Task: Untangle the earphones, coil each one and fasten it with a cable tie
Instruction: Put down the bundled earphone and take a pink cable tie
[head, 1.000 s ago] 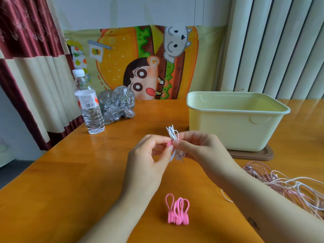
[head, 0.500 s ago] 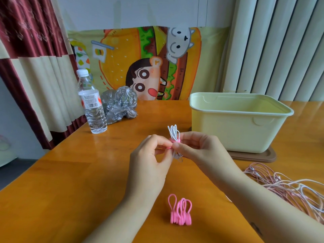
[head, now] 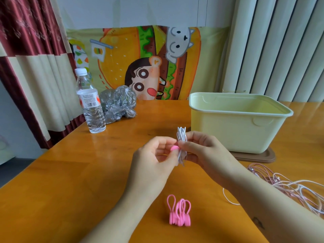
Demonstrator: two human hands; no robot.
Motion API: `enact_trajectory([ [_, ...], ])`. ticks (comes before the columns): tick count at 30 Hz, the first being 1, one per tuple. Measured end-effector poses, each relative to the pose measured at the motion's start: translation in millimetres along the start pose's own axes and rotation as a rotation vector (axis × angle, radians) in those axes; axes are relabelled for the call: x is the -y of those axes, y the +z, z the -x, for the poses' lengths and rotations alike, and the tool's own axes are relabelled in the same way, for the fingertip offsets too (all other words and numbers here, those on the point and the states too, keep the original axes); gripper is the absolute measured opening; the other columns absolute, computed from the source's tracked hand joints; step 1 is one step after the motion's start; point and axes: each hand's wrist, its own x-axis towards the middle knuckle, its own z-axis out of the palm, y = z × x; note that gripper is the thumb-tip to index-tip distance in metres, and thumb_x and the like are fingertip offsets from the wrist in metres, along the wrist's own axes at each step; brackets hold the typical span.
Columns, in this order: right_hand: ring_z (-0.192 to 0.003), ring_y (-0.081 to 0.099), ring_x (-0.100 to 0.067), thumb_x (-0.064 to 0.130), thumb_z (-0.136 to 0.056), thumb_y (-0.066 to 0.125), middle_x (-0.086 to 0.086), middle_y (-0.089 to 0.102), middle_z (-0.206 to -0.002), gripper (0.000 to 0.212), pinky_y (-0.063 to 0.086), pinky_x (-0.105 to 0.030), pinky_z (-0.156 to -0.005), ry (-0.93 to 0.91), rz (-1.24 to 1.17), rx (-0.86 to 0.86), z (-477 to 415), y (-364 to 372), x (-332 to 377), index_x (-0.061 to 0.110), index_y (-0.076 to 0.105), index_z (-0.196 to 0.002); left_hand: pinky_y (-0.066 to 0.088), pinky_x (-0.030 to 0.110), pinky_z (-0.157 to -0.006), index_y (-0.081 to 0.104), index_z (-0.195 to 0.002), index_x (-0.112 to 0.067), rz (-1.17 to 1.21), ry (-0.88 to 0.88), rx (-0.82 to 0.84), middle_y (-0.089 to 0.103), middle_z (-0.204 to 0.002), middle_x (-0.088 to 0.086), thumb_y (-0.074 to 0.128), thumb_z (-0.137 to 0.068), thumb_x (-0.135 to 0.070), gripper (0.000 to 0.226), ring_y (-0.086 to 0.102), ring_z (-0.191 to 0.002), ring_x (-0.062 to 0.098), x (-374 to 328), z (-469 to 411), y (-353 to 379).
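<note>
- centre frame: right hand (head: 208, 152) fingers pinch a coiled white earphone bundle (head: 181, 136); left hand (head: 152, 163) fingers pinch a pink silicone cable tie (head: 174, 148) against it, seemingly unfastened.
- lower right: tangled pink-and-white earphone pile (head: 289, 187) awaits.

A water bottle (head: 91, 106) stands beside a crumpled plastic bag (head: 119, 104), apart from a pale tub (head: 236, 134).

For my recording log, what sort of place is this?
Probably a room at home: a wooden table beside red-and-cream curtains, with a cartoon burger cloth against the wall.
</note>
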Motion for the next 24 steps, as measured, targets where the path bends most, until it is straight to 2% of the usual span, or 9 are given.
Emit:
enact_trajectory([
  [5, -0.081, 0.067, -0.024, 0.011, -0.089, 0.060, -0.010, 0.071, -0.085, 0.011, 0.054, -0.039, -0.084, -0.017, 0.019, -0.038, -0.2, -0.6, -2.6, 0.003, 0.065, -0.094, 0.055, 0.018, -0.070, 0.070, -0.092, -0.014, 0.211, -0.207, 0.099, 0.075, -0.083, -0.002, 0.064, -0.087, -0.010, 0.009, 0.071, -0.079, 0.010, -0.1, -3.0, -2.3],
  [8, -0.084, 0.069, -0.026, 0.010, -0.090, 0.059, -0.010, 0.072, -0.088, 0.016, 0.056, -0.034, -0.082, -0.009, 0.028, -0.022, 0.2, -1.5, -2.6, -0.001, 0.064, -0.100, 0.057, 0.022, -0.071, 0.068, -0.092, -0.013, 0.329, -0.305, 0.116, 0.075, -0.082, 0.002, 0.063, -0.087, -0.009, 0.008, 0.071, -0.077, 0.014, -0.8, -2.9, -1.3],
  [11, -0.078, 0.068, -0.021, 0.006, -0.090, 0.058, -0.013, 0.072, -0.085, 0.017, 0.056, -0.028, -0.075, -0.004, 0.042, -0.029, -0.4, -3.6, -1.4, -0.005, 0.062, -0.102, 0.054, 0.017, -0.068, 0.069, -0.090, -0.018, 0.206, -0.188, 0.079, 0.074, -0.080, -0.006, 0.066, -0.086, -0.011, 0.008, 0.070, -0.077, 0.009, 1.4, -1.5, -0.7],
  [15, -0.076, 0.065, -0.020, 0.008, -0.087, 0.062, -0.016, 0.071, -0.086, 0.015, 0.052, -0.038, -0.082, -0.017, 0.086, -0.063, -2.1, -3.6, -1.0, -0.001, 0.065, -0.099, 0.054, 0.018, -0.066, 0.070, -0.088, -0.026, -0.024, 0.025, -0.006, 0.072, -0.081, -0.011, 0.069, -0.085, -0.015, 0.011, 0.068, -0.077, 0.006, 3.7, -0.9, -2.2],
  [21, -0.084, 0.066, -0.028, 0.009, -0.084, 0.066, -0.021, 0.071, -0.093, 0.012, 0.052, -0.042, -0.087, -0.038, 0.043, -0.065, 0.0, -3.1, 1.4, 0.001, 0.067, -0.094, 0.052, 0.014, -0.068, 0.071, -0.089, -0.023, -0.024, 0.097, -0.041, 0.072, -0.087, -0.008, 0.070, -0.083, -0.008, 0.016, 0.069, -0.079, 0.002, 4.0, -2.6, -5.2],
  [24, -0.087, 0.069, -0.027, 0.020, -0.074, 0.070, -0.016, 0.073, -0.092, 0.014, 0.053, -0.041, -0.088, -0.086, 0.014, -0.047, 2.4, -0.2, 3.0, 0.011, 0.071, -0.085, 0.052, 0.013, -0.070, 0.071, -0.088, -0.021, -0.013, 0.121, -0.057, 0.070, -0.089, -0.007, 0.070, -0.082, -0.006, 0.016, 0.069, -0.081, 0.004, 5.5, -3.1, -5.7],
])
